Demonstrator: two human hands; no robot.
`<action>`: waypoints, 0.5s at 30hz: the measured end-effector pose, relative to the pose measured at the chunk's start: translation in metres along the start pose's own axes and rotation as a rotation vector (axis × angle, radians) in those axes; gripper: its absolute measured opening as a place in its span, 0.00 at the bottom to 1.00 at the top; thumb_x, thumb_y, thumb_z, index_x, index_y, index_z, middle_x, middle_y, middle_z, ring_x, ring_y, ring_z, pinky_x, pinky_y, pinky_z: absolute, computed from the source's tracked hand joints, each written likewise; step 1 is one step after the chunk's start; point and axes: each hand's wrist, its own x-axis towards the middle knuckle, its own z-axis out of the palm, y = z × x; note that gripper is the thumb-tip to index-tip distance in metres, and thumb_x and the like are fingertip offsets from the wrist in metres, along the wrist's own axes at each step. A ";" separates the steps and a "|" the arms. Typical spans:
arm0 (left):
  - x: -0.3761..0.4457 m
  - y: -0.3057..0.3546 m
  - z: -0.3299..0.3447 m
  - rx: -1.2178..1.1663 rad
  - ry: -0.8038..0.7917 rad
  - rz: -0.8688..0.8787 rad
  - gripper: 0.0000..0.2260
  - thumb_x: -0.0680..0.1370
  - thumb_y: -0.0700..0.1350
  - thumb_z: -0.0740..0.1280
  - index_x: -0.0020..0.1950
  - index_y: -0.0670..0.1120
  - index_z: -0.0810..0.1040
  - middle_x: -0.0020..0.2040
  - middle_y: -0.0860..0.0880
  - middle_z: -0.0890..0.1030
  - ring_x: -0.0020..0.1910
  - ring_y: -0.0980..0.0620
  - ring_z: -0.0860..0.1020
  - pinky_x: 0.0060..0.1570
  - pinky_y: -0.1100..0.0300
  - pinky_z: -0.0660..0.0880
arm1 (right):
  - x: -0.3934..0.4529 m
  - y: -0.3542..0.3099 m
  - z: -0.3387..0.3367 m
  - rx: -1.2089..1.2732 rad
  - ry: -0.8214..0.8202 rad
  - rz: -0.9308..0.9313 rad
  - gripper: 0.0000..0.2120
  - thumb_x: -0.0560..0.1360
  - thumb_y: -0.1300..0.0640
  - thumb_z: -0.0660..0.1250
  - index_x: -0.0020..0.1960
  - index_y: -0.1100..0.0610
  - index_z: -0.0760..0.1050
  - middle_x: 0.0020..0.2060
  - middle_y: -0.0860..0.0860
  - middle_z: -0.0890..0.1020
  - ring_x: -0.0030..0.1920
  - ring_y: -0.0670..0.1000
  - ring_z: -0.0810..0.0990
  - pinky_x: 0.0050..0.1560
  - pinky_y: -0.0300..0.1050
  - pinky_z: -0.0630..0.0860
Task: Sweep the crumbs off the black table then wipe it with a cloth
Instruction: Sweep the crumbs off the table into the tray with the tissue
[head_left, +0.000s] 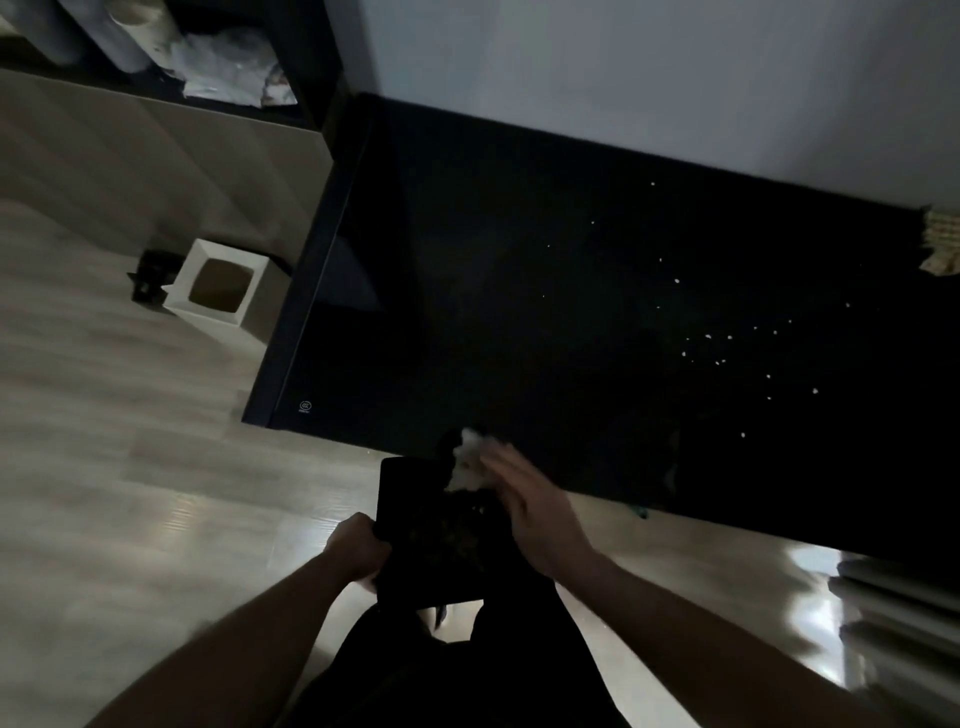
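Observation:
The black table (519, 270) fills the middle and right of the view, with several white crumbs (719, 361) scattered over its right half. My left hand (358, 551) grips the left edge of a black dustpan (415, 525) held just below the table's front edge. My right hand (530, 499), blurred, lies at that edge with its fingers stretched out over a white clump of crumbs (470, 457) at the pan's mouth. Some pale bits lie inside the pan. No cloth is in view.
A white square bin (218, 283) stands on the pale wood floor left of the table, a small dark object (150, 275) beside it. A dark shelf (218, 57) with white items is at top left. A woven object (943, 244) sits at the table's right edge.

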 end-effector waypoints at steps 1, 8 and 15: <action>-0.001 0.001 -0.001 -0.001 0.004 -0.002 0.12 0.74 0.43 0.67 0.31 0.48 0.73 0.34 0.48 0.79 0.46 0.42 0.84 0.41 0.56 0.75 | 0.013 -0.002 -0.014 0.018 0.073 -0.013 0.27 0.82 0.70 0.59 0.75 0.48 0.71 0.75 0.32 0.67 0.78 0.38 0.62 0.80 0.45 0.60; 0.005 0.005 -0.001 0.015 0.003 -0.050 0.13 0.73 0.43 0.67 0.29 0.48 0.71 0.30 0.51 0.75 0.49 0.42 0.85 0.39 0.59 0.72 | 0.142 0.046 -0.135 -0.176 0.317 -0.043 0.22 0.85 0.62 0.55 0.77 0.52 0.69 0.77 0.47 0.70 0.78 0.49 0.66 0.79 0.56 0.62; 0.011 0.011 0.001 -0.021 -0.005 -0.088 0.12 0.72 0.42 0.66 0.29 0.47 0.71 0.32 0.49 0.77 0.46 0.42 0.85 0.38 0.59 0.72 | 0.254 0.083 -0.213 -0.371 0.340 0.174 0.30 0.80 0.67 0.58 0.79 0.48 0.65 0.81 0.49 0.63 0.81 0.51 0.60 0.81 0.53 0.57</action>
